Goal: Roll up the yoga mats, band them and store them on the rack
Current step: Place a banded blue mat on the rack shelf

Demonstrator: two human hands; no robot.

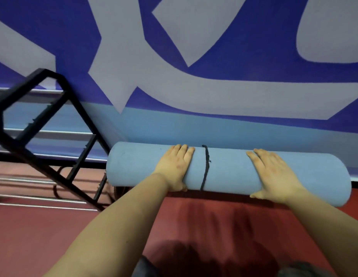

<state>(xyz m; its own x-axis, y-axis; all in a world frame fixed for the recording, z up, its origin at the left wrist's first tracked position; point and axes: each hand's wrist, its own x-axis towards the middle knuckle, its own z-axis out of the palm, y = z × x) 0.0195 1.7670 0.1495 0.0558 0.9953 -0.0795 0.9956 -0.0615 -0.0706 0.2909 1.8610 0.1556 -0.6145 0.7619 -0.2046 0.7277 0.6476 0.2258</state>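
Observation:
A light blue yoga mat is rolled into a thick tube and lies crosswise in front of me, above the red floor. A dark band circles its middle. My left hand grips the roll just left of the band, fingers over the top and thumb underneath. My right hand holds the roll right of the band the same way. The black metal rack stands to the left, its end frame close to the mat's left end.
A wall with a blue and grey banner rises right behind the mat. The rack's silver rails run off to the left. Red floor lies below my arms, with my shadow on it.

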